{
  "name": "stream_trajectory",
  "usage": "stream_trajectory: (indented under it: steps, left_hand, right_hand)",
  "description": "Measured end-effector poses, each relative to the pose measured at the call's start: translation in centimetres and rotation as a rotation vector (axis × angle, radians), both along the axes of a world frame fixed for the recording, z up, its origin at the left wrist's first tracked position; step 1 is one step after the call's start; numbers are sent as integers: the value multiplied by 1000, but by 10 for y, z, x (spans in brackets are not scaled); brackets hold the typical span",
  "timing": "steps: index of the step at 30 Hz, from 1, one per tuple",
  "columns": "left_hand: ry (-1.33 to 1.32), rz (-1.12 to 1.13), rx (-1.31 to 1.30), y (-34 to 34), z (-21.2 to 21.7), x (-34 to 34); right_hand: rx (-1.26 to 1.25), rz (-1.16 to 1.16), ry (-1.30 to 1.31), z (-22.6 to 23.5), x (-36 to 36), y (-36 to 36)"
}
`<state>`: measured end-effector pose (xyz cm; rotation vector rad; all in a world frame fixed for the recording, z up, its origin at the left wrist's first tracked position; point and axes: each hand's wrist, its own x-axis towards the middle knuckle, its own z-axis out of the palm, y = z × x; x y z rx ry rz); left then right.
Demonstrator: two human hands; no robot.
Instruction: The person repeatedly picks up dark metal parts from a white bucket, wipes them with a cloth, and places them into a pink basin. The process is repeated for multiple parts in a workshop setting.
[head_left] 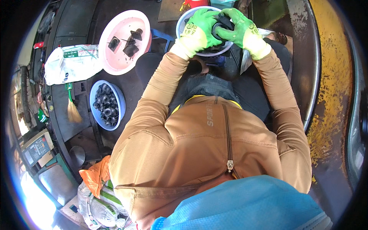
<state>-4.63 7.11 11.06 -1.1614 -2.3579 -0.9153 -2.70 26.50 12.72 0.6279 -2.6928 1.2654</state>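
Both of my hands wear green gloves with pale yellow cuffs. My left hand (202, 30) and my right hand (242, 31) are closed around a black rubber-looking part with a round rim (219, 30), gripping it from either side. Much of that part is hidden by the gloves, so its full shape is unclear. It is held over a pale blue basin (181, 23) between my legs, in which more black pieces show below the hands.
A pink basin (111, 28) with a few black pieces stands to the left, beside a blue stool (163, 37). Nearer, a blue basin (122, 101) holds several black parts. A white sack (71, 65) and a hand broom (73, 111) lie further left. Rusty yellow metal (329, 92) borders the right.
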Motion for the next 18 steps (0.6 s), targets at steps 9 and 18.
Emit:
stream_trajectory:
  steps: [9, 18]
  left_hand:
    - [70, 273, 2, 15, -1, 16]
    - [-321, 330, 555, 0, 2, 5]
  right_hand:
    - [-171, -201, -47, -15, -1, -18]
    - [-1094, -53, -515, 1, -10, 17]
